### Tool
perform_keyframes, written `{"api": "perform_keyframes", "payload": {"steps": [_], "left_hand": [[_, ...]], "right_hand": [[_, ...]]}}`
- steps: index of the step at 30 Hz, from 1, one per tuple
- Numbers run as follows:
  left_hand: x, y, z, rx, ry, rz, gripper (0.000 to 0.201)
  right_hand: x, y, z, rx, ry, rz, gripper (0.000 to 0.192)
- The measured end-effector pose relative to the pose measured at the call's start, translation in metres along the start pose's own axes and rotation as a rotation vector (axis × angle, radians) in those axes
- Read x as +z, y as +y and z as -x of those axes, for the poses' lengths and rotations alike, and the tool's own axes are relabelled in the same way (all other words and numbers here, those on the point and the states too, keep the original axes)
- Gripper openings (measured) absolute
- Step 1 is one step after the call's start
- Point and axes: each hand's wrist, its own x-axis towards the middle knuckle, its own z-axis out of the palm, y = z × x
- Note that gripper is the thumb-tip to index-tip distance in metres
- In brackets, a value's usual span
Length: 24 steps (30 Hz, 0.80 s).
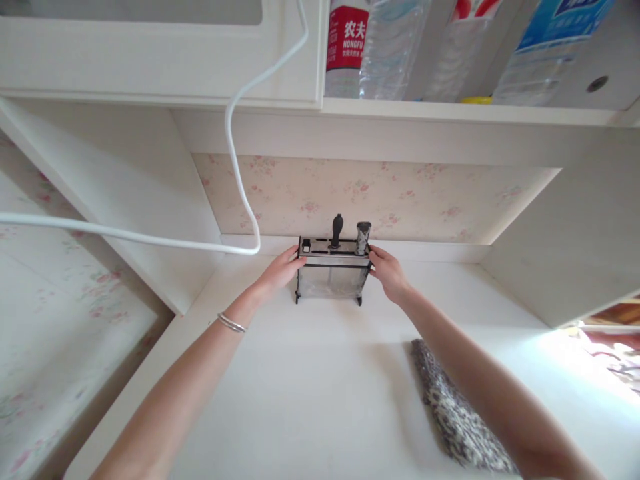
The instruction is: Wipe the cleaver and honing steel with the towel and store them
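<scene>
Nearest, a white cable (234, 137) hangs in a loose bend; low on the right, a shaggy grey cloth (453, 420) lies on the white countertop (300, 380), partly hidden by the right forearm. A bangle (231, 323) is worn on the left wrist. Farther in, a slotted rack (333, 280) with a clear front is held upright at the rear of the counter, its feet apparently on the surface. Its left end is grasped by the left hand (280, 272), its right end by the right hand (389, 272); neither is released. A black handle (337, 229) and a patterned handle (363, 237) are seated in the top; a small dark piece at the left end cannot be identified. Progress, as judged: placement at the back looks nearly complete, with letting go not yet done. Behind, floral wallpaper (360, 190) is seen, the rack well below the bottle shelf.
</scene>
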Motion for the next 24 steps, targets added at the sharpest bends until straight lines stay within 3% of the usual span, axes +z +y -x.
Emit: {"api": "perform_keyframes", "payload": {"steps": [5,8,11,14,17,20,24], "left_hand": [[0.011,0.022,-0.017,0.254,0.179,-0.438,0.042],[0.031,0.041,-0.027,0.369,0.113,-0.508,0.048],[0.051,0.059,-0.041,0.396,0.057,-0.551,0.051],[0.062,0.069,-0.058,0.32,0.052,-0.608,0.045],[0.061,0.077,-0.073,0.27,0.061,-0.657,0.035],[0.051,0.092,-0.081,0.333,0.077,-0.634,0.027],[0.032,0.131,-0.085,0.443,0.107,-0.469,0.037]], "right_hand": [[-0.019,-0.018,0.005,0.117,0.004,0.047,0.037],[-0.026,-0.02,0.018,0.038,0.112,0.141,0.038],[-0.03,-0.012,0.039,-0.029,0.211,0.19,0.037],[-0.036,0.002,0.064,0.011,0.151,0.113,0.033],[-0.046,0.018,0.084,0.095,0.023,0.006,0.032],[-0.057,0.031,0.093,0.156,-0.023,-0.03,0.033],[-0.064,0.04,0.089,0.147,-0.027,-0.037,0.036]]}}
